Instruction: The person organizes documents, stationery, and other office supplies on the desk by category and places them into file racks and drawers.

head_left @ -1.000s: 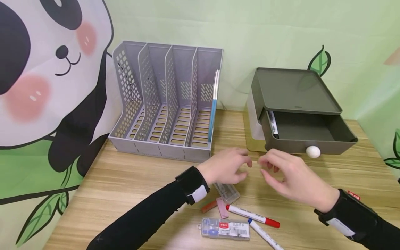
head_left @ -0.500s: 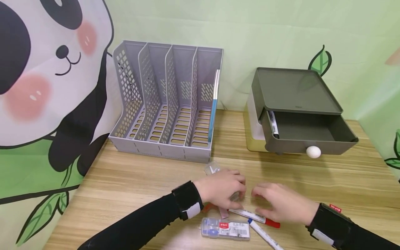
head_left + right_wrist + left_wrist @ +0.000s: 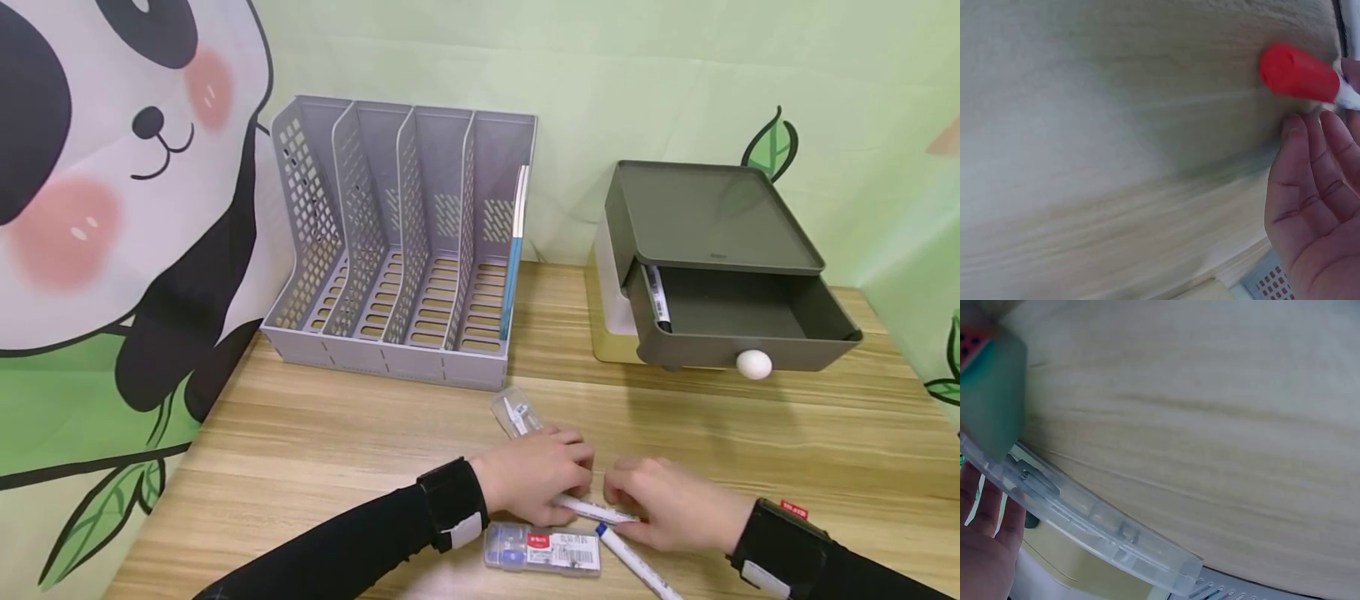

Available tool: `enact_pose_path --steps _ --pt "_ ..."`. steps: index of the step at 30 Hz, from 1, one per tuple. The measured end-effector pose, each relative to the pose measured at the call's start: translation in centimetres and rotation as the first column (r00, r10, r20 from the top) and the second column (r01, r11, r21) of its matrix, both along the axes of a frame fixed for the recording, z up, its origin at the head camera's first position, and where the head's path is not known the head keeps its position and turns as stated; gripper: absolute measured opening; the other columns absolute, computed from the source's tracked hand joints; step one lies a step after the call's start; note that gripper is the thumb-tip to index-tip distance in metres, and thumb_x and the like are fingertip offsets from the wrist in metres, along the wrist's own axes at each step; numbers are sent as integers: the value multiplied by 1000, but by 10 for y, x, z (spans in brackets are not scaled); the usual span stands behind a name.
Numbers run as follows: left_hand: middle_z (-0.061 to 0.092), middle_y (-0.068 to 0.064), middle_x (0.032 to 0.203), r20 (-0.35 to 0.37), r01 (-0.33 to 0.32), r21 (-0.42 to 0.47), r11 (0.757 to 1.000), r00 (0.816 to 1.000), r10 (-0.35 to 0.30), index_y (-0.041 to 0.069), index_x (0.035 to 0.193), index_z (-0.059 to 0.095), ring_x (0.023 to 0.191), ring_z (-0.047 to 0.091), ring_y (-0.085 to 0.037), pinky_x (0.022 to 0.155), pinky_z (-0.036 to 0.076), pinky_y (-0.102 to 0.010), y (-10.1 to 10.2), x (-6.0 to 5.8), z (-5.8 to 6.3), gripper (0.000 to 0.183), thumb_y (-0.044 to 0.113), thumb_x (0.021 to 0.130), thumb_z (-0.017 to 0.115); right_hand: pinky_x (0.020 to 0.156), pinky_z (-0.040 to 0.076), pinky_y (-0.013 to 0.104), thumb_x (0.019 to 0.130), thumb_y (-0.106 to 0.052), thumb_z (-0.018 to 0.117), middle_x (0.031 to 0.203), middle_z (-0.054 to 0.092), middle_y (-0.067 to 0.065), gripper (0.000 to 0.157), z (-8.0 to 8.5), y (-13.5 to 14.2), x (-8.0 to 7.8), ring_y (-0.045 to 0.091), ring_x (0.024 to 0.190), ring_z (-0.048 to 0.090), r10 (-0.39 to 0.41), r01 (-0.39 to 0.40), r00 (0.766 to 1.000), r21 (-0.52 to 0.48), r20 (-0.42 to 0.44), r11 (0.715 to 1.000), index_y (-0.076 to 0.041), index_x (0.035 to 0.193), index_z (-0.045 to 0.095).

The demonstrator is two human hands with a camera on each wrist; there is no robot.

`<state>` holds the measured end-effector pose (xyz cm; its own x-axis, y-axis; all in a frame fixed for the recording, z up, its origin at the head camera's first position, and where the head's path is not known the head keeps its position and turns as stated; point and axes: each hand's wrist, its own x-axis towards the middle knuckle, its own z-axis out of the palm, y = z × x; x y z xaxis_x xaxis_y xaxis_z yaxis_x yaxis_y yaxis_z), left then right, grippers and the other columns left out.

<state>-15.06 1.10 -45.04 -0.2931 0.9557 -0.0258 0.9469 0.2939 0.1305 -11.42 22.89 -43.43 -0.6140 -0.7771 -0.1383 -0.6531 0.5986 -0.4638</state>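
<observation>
In the head view, my right hand (image 3: 667,500) pinches a white marker (image 3: 592,507) near its red-capped end. The red cap (image 3: 1300,74) sticks out past the fingers in the right wrist view. My left hand (image 3: 532,475) lies low over the marker's other end; I cannot tell whether its fingers grip it. A clear plastic case (image 3: 517,411) with white pieces inside reaches under that hand. In the left wrist view the case (image 3: 1104,531) lies against the fingers, with a green watermelon-print piece (image 3: 991,387) at upper left. A labelled clear box (image 3: 543,550) and a blue-tipped marker (image 3: 637,562) lie nearer me.
At back left stands a grey file rack (image 3: 386,367) with a thin blue-and-white book (image 3: 512,267) in its right slot. A dark drawer unit (image 3: 720,221) stands at right, its drawer (image 3: 735,312) pulled out with a pen (image 3: 657,300) inside and a white knob (image 3: 753,364) in front.
Both hands have come down from near the drawer toward me, onto the red-capped marker. The left hand now covers the orange and pink pieces. The right hand has closed at the marker.
</observation>
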Motion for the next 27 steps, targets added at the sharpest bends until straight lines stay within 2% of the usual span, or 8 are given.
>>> enact_pose_path --steps 12,20,24,27 --pt "49 11 97 43 -29 34 999 999 27 25 74 55 94 45 -7 85 43 -24 0 1 -6 21 41 83 65 46 37 17 81 -16 70 71 47 -14 15 -5 1 3 -1 57 42 -4 4 1000 -19 -17 1000 -19 82 55" --pt "50 11 94 140 -80 98 992 988 66 24 78 58 91 45 -6 81 42 -18 -2 -2 -1 18 38 82 68 47 38 16 80 -15 71 69 48 -15 18 -2 4 3 -1 57 43 -27 25 999 -57 -25 998 -21 82 55" --pt "52 13 92 238 -148 182 972 966 103 23 80 60 86 46 -4 73 41 -13 -6 -7 6 16 35 81 70 47 38 16 80 -13 71 67 48 -14 19 4 5 0 -1 57 43 -63 58 997 -101 -42 993 -22 82 54" --pt "55 14 87 362 -236 270 934 923 129 22 82 62 74 47 -2 64 40 -12 -10 -13 12 13 31 81 72 47 42 17 81 -10 70 68 50 -14 19 8 4 -2 0 57 46 -100 93 994 -161 -34 983 -21 84 55"
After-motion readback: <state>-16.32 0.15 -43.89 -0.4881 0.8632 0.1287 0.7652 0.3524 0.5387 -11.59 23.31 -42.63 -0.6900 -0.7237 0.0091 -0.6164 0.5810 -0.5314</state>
